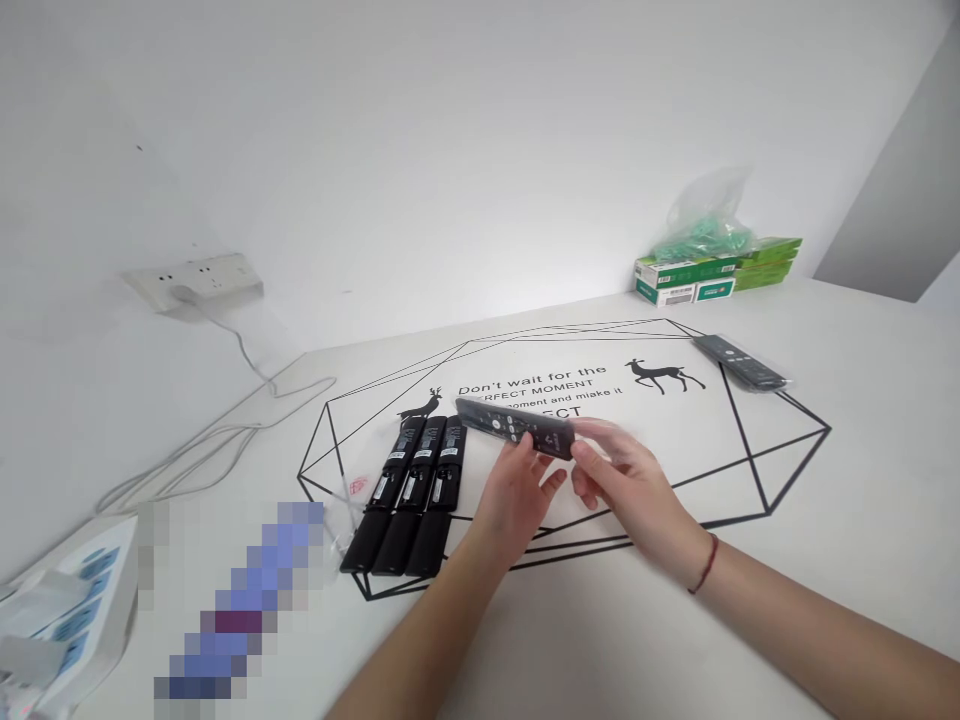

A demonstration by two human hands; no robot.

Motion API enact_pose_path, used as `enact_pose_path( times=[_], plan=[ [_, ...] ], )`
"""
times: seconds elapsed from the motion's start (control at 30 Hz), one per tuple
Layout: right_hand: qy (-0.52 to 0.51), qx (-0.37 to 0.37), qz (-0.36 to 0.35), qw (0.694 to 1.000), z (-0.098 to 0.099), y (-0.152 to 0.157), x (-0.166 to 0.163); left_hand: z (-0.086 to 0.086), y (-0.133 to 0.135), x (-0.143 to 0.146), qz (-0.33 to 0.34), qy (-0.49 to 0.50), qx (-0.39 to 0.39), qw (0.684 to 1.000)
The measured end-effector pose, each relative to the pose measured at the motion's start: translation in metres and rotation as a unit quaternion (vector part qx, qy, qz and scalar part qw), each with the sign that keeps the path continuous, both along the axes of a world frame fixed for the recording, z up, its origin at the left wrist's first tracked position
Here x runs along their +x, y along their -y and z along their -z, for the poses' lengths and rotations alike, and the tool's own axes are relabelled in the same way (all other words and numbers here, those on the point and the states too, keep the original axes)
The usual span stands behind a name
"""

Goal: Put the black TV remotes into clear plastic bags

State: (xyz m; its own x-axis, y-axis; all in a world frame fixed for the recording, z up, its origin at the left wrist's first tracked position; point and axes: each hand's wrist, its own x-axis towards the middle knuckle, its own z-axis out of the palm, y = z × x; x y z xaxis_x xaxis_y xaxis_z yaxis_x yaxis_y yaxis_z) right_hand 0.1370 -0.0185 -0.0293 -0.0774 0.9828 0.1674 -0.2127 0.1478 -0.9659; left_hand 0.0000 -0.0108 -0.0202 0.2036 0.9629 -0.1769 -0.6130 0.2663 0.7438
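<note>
Left hand, right hand (thin dark-red cord at wrist): fingers pinching long black plastic remote control; three slim black remotes nearby, backs up.

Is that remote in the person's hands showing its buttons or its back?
Its buttons: the remote has its pale round keys facing the camera. The left hand and right hand hold it.

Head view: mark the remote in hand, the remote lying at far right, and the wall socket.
Held remote (pixel 505 424), head view: its button face.
Far-right remote (pixel 741 363), head view: its button face.
Wall socket (pixel 216 281), head view: its front panel.
</note>
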Motion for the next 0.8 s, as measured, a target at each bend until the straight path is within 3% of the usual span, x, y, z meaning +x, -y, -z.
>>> enact_pose_path(
  times=[0.1,0.2,0.3,0.37,0.43,0.6,0.7,0.8],
  plan=[
    [0.092,0.148,0.024,0.984,0.001,0.002,0.005,-0.005,-0.001,-0.004,0.027,0.083,-0.059,0.994],
    [0.219,0.326,-0.017,0.92,0.002,0.006,0.008,-0.009,-0.004,-0.008,-0.03,0.113,-0.113,0.987],
    [0.31,0.399,-0.077,0.859,0.005,0.011,0.007,-0.01,-0.006,-0.012,-0.018,0.116,-0.16,0.98],
    [0.325,0.393,-0.099,0.854,0.006,0.013,0.005,-0.009,-0.008,-0.013,0.018,0.113,-0.163,0.98],
    [0.31,0.367,-0.095,0.872,0.006,0.013,0.003,-0.007,-0.008,-0.014,0.046,0.096,-0.133,0.985],
    [0.272,0.302,-0.012,0.914,0.005,0.012,0.0,-0.003,-0.003,-0.007,0.107,0.064,-0.085,0.989],
    [0.285,0.282,0.01,0.916,0.003,0.011,0.0,-0.002,0.0,-0.002,0.135,0.076,-0.072,0.985],
    [0.3,0.281,0.011,0.911,0.003,0.011,0.0,0.001,0.001,0.0,0.121,0.074,-0.076,0.987]
  ],
)
